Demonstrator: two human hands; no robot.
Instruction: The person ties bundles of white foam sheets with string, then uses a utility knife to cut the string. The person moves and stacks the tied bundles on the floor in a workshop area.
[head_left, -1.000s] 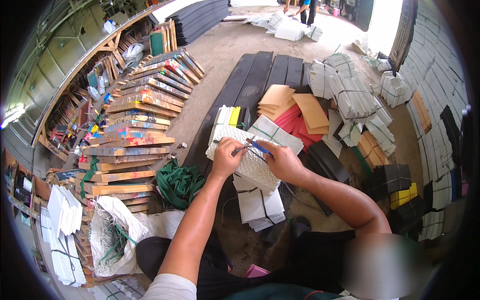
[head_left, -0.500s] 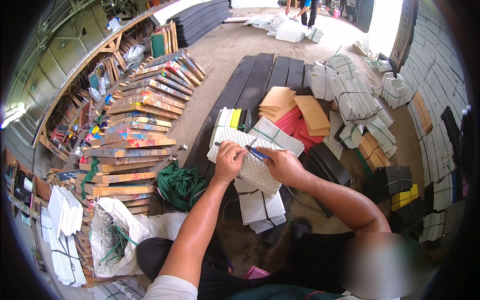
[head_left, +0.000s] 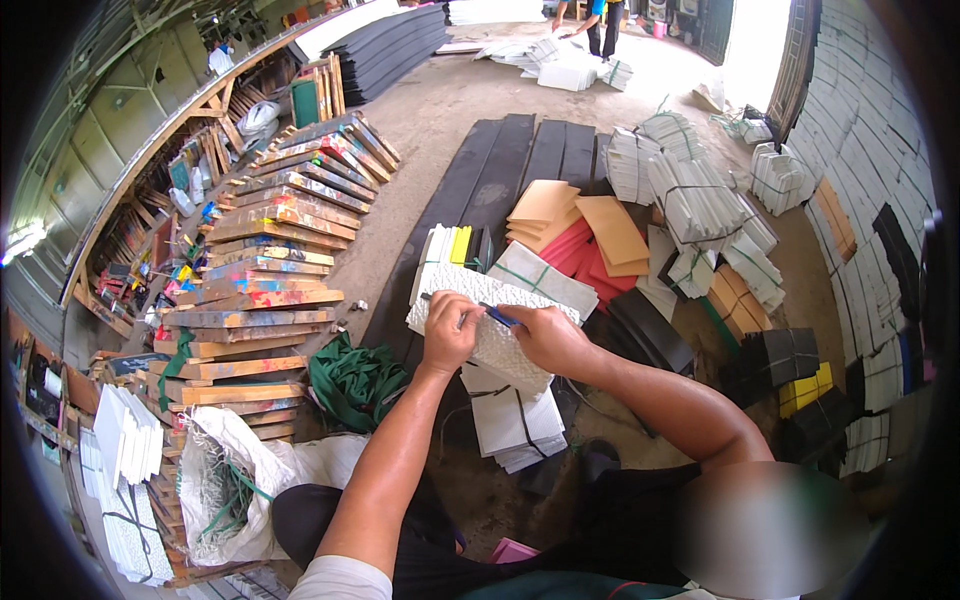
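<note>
A stack of white, rough-textured foam sheets [head_left: 510, 352] lies in front of me, with a black strap [head_left: 427, 296] across it. My left hand [head_left: 452, 330] is closed in a pinch on this strap at the top of the stack. My right hand [head_left: 548, 335] grips a slim blue-handled tool [head_left: 500, 315], its tip pointing at the left hand. Its exact kind is too small to tell. Beneath the textured stack sits a strapped bundle of white sheets [head_left: 515, 420]. Just beyond lies a whitish pack with a green strap [head_left: 545, 275].
Long black slabs [head_left: 490, 165] stretch away ahead. Tan sheets [head_left: 612, 232] and red sheets [head_left: 575, 262] lie beyond the stack. On the left are piled paint-stained wooden boards [head_left: 270, 255], a green cloth heap [head_left: 355, 380] and a white sack [head_left: 225, 480]. Another person [head_left: 600, 25] bends over white bundles far off.
The whole view has shifted slightly to the left. My right hand with the blue tool has come a little closer to my left hand, which still pinches the strap.
</note>
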